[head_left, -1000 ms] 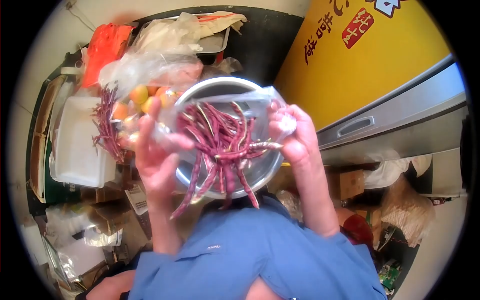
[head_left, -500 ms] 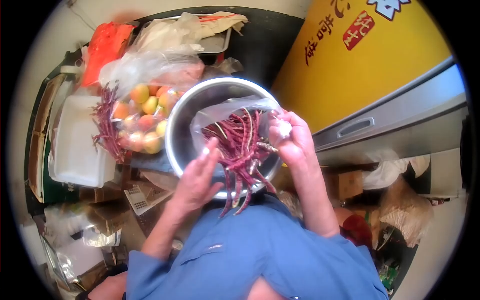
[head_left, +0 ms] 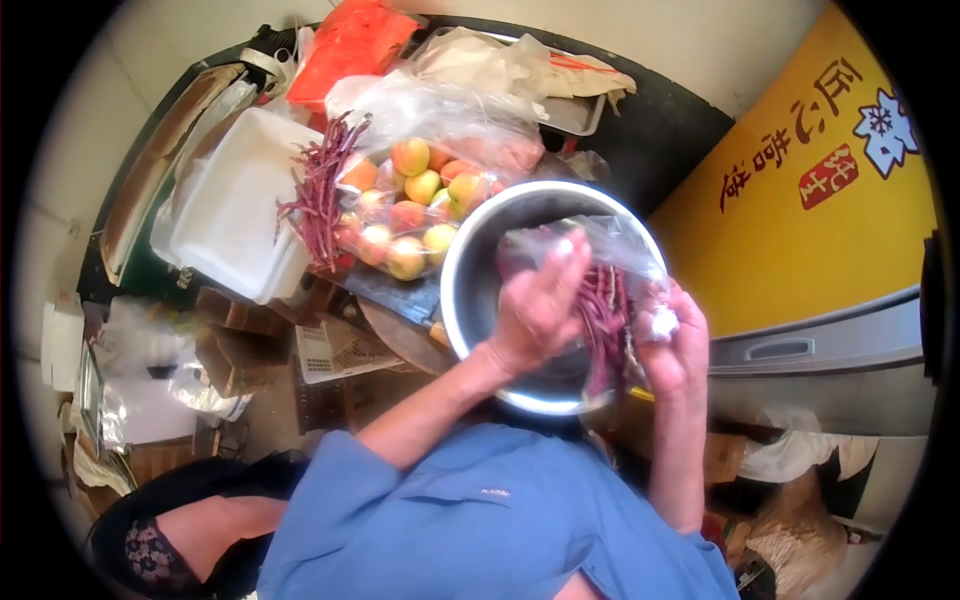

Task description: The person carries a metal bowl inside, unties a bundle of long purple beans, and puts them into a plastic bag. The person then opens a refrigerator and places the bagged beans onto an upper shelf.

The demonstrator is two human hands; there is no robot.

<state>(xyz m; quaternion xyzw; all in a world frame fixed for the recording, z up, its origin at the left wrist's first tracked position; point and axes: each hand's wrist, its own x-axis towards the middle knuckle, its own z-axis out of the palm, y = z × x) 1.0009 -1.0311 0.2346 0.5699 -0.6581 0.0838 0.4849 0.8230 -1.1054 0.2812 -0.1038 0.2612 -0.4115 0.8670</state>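
Purple-red long beans (head_left: 604, 315) lie in a clear plastic bag (head_left: 612, 242) inside a metal basin (head_left: 452, 300), some hanging towards the near rim. My right hand (head_left: 678, 345) is closed on the gathered edge of the bag at the basin's right side, a white crumpled bit showing at its fingers. My left hand (head_left: 540, 310) lies over the bag and beans from the left, its fingers stretched out and pointing up. It covers part of the beans.
Left of the basin, a bag of peaches (head_left: 407, 215) sits beside more long beans (head_left: 325, 190) and a white plastic tub (head_left: 240, 205). An orange-red bag (head_left: 350, 50) and a metal tray (head_left: 575, 115) lie behind. A yellow freezer (head_left: 800, 230) stands at right. Another person's leg (head_left: 215, 530) shows lower left.
The view has turned, so the scene sits further right. My left hand has moved from the beans' left edge over the bag and beans. My right hand keeps its hold on the bag.
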